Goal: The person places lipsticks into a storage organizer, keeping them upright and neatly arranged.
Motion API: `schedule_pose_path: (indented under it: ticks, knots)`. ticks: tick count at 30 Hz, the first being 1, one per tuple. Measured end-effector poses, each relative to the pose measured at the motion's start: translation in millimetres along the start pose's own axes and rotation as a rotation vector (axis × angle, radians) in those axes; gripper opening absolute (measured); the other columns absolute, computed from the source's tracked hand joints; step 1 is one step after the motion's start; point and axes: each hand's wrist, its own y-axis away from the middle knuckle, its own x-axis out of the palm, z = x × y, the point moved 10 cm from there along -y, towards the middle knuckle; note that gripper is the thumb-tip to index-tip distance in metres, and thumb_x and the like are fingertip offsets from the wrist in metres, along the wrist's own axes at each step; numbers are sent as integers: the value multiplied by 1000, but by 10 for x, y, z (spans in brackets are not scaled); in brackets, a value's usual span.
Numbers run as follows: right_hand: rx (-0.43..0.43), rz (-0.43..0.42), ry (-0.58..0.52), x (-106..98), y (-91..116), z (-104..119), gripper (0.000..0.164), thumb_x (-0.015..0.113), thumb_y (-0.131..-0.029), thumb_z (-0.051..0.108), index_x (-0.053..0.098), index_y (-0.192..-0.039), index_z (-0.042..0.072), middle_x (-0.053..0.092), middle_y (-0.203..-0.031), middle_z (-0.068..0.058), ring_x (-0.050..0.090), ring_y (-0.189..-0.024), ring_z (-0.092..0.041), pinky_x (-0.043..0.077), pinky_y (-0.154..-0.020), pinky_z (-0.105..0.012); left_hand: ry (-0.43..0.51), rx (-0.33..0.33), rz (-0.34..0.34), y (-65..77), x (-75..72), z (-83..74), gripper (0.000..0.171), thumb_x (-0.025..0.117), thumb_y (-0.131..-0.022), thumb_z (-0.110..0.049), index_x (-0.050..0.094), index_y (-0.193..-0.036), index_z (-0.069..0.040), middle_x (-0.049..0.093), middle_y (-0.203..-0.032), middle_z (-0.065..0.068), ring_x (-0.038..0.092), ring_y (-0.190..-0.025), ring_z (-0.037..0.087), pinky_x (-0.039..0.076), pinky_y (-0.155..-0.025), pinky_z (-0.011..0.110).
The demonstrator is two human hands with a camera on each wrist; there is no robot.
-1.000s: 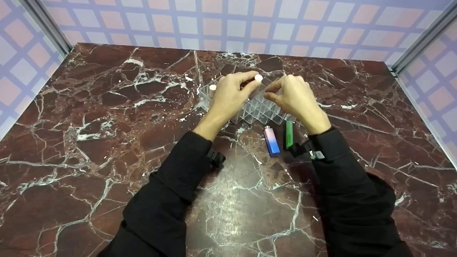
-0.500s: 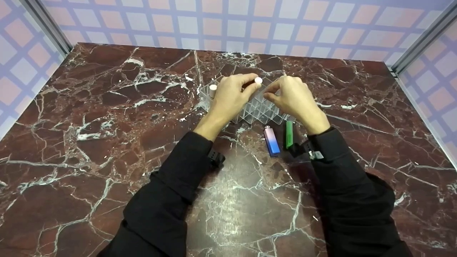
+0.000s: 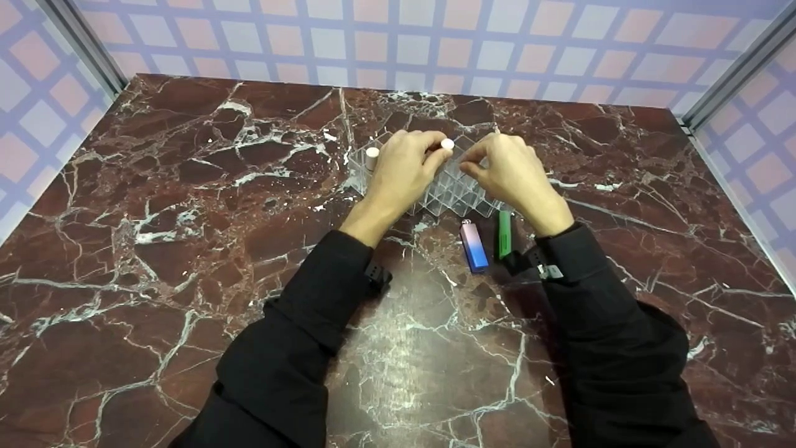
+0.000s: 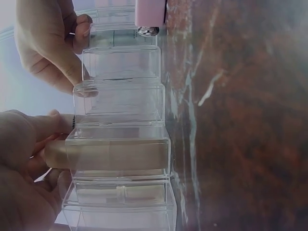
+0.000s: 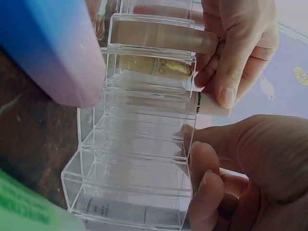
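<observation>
My left hand pinches the white cap of a slim lip gloss tube between thumb and forefinger. In the right wrist view that tube stands partly inside a compartment of a clear plastic organizer, its cap above the top edge. My right hand is at the organizer's right part, thumb and curled fingers pinching its upper edge. A beige tube and a gold one occupy nearby compartments. Another white-capped tube stands at the organizer's left end, beside my left hand.
A pink-to-blue stick and a green tube lie on the marble-patterned table, just before the organizer. A checked panel rises behind the table. Small white scraps dot the tabletop.
The left hand has come down slightly, and the white-capped lip gloss tube in it sits lower in the organizer. My right hand stays in place.
</observation>
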Motion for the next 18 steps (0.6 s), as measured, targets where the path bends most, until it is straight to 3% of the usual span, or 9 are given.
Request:
schedule_pose_path:
  ticks: [8,18]
  knots:
    - [-9,-2,-4,4,-1,10,15,73,-97,15,80,-108,7,75,-111,-13,70,-80,-27,57,-70,-44,-14,-34,-2,10,21,31,24,67,-102,-28,74,-121,-14,76,-109,1,55,-96,16,44,-88,30]
    - [10,-1,3,5,2,4,15,73,-98,16,80,-108,8,76,-113,-12,64,-66,-21,48,-59,-34,-54,-64,-22,10,16,48,24,69,-101,-30,75,-118,-13,76,-107,1,55,-97,18,46,-84,30]
